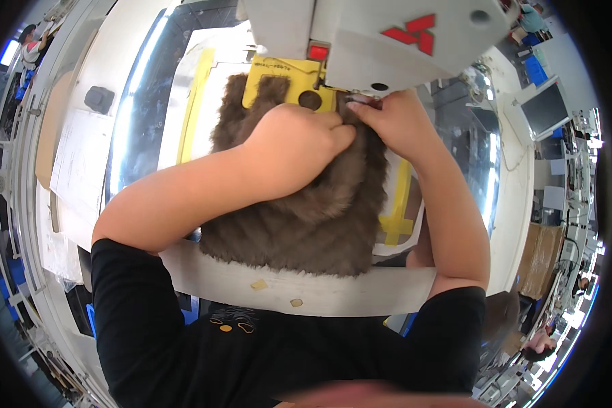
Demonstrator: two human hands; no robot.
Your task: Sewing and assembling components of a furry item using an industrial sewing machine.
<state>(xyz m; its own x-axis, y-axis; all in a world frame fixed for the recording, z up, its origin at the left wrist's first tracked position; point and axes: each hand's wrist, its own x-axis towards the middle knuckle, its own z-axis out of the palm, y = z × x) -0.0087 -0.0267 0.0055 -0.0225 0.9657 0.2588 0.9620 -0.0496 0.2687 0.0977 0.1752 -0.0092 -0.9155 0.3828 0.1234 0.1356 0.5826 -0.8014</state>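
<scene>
A piece of shaggy brown fur fabric (285,234) lies under the head of a sewing machine (387,41). My left hand (302,143) is closed on it, with the fingers curled into the pile. My right hand (396,122) pinches at the fabric's far end, just under the machine head. Between its thumb and fingertips is a small dark and shiny bit that I cannot make out. A yellow plate (262,73) with a round hole sits against the fabric's far edge, beyond my left hand. The needle area is mostly hidden.
Yellow tape strips (196,109) run along the white sheet beneath the fur. A pale bar (299,289) crosses in front of my body. At left, a small dark object (99,99) rests on white material. A monitor (542,109) stands at right; other people work farther off.
</scene>
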